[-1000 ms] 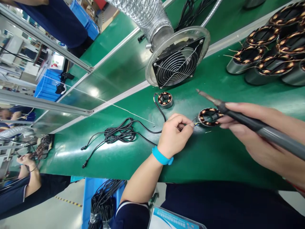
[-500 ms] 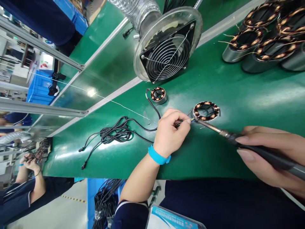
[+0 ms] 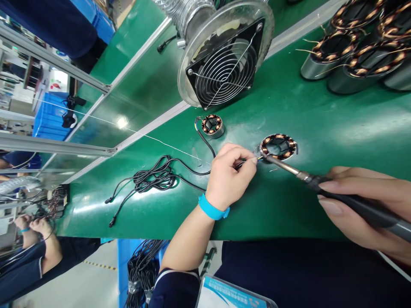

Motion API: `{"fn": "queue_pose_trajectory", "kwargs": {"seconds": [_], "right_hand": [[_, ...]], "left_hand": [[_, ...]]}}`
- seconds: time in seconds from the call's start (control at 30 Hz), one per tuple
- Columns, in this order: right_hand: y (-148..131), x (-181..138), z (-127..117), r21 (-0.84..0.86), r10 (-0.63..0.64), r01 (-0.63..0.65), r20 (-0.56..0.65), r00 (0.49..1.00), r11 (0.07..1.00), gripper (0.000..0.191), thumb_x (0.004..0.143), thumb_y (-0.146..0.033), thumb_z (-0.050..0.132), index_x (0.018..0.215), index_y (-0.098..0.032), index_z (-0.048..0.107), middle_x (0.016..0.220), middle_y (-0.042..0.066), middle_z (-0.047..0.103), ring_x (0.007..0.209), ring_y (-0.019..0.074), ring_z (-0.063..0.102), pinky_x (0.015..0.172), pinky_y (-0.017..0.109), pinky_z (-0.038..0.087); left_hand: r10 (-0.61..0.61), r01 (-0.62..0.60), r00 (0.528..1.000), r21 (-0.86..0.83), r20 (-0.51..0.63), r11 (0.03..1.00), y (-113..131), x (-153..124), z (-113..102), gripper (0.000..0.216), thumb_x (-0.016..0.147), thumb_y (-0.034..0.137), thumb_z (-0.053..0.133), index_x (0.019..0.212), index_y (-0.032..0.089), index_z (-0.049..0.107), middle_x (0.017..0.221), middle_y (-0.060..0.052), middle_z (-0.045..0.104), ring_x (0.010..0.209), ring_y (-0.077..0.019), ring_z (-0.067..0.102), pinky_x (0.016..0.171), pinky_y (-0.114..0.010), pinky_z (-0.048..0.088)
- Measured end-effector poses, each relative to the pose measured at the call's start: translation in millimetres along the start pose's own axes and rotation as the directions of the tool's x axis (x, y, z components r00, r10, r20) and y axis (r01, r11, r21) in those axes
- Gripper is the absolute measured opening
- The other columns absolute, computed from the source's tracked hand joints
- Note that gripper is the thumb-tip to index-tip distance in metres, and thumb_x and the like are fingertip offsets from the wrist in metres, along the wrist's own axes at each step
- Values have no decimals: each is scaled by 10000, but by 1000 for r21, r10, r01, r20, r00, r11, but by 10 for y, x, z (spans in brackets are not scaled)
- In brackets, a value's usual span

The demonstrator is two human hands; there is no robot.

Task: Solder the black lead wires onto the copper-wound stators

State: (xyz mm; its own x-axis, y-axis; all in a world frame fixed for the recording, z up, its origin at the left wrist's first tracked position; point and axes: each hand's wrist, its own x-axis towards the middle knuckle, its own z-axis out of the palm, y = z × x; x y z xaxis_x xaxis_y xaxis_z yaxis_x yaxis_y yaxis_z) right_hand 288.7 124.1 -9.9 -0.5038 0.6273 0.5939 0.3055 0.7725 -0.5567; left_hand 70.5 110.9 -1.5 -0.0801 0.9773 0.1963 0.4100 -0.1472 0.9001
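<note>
My left hand [image 3: 229,173], with a blue wrist strap, is closed in a pinch on the end of a black cable [image 3: 241,164]. Thin coloured wires come out past its fingertips toward a motor stator [image 3: 278,146] with copper windings. My right hand [image 3: 362,205] grips the black handle of a soldering iron [image 3: 316,183]. The iron's metal tip meets the left edge of the stator, where the wires end; the exact contact is too small to make out. Behind my left hand stands a second small stator [image 3: 212,125] with a black cable attached.
A fume extractor fan [image 3: 224,77] with a metal grille stands at the back. Several larger stators [image 3: 324,64] fill the far right. Coiled black cable [image 3: 156,177] lies on the green table [image 3: 189,218] at left. Another person's hands [image 3: 40,224] work further left.
The iron's tip has shifted slightly along the stator's edge. Both hands keep their grips, and the view has moved a little.
</note>
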Motion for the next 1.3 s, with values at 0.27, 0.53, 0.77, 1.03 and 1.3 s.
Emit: {"fn": "queue_pose_trajectory", "kwargs": {"seconds": [0.27, 0.53, 0.77, 1.03, 1.3], "right_hand": [[-42, 128, -40, -80, 26, -24, 26, 999, 996, 170, 1072, -285, 508, 1202, -186, 555, 912, 69, 670, 768, 130, 660, 671, 241, 526], [-80, 331, 60, -179, 152, -146, 20, 988, 973, 239, 1093, -291, 459, 1312, -217, 517, 1066, 19, 732, 911, 145, 709, 814, 243, 547], [8, 298, 206, -119, 149, -143, 43, 988, 983, 335, 1072, -279, 473, 1398, -198, 468, 1103, 49, 707, 990, 192, 660, 873, 319, 499], [-8, 307, 291, -179, 143, -139, 6, 990, 974, 321, 1025, -229, 529, 1341, -234, 473, 920, 8, 692, 791, 190, 633, 737, 352, 456], [-93, 335, 312, -104, 199, -201, -26, 980, 974, 344, 1021, -230, 523, 1363, -254, 497, 946, 12, 702, 839, 186, 658, 773, 332, 499]], "left_hand": [[1, -1, 1000, 1, -7, 1000, 8, 10, -6, 125, 822, 93, 635, 718, 153, 672, 772, -16, 627, 697, -87, 559, 615, -192, 462], [-26, 26, 1000, 28, 17, 999, 38, 22, -27, 120, 835, 114, 635, 728, 156, 667, 788, -24, 625, 701, -95, 558, 620, -207, 466], [-71, 70, 997, 32, 36, 997, 44, 18, -27, 122, 845, 153, 624, 727, 162, 656, 798, -29, 632, 723, -107, 555, 648, -228, 470], [-100, 101, 992, -3, 73, 995, 38, 7, -42, 123, 855, 173, 638, 743, 160, 688, 796, -28, 643, 712, -104, 557, 638, -228, 471], [260, -256, 966, 197, 7, 946, 80, -88, -46, 120, 965, 203, 631, 913, 171, 734, 1050, -81, 705, 877, -142, 667, 759, -284, 568]]}}
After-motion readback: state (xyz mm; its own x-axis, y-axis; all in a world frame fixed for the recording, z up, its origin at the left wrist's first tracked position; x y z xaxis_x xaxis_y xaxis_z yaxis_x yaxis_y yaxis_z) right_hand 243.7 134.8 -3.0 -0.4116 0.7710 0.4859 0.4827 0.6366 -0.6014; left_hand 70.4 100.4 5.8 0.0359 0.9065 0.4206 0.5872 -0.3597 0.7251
